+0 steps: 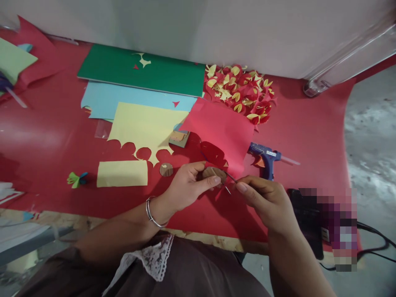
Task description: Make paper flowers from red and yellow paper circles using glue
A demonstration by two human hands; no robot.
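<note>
no text readable, label (271, 153) on glue gun (269, 161) too small, lettering (324, 84) on clear plastic (349, 65) blurred

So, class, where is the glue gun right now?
In the head view, the blue glue gun lies right of centre, beside the red paper sheet and just beyond the right hand.

Looks like a craft workshop, judging by a red-covered worktop (55, 128) with coloured paper sheets (145, 123) across its middle, a heap of cut paper pieces (237, 88) at far right, a glue gun (266, 154) nearer, and grey floor (371, 152) at right.
</note>
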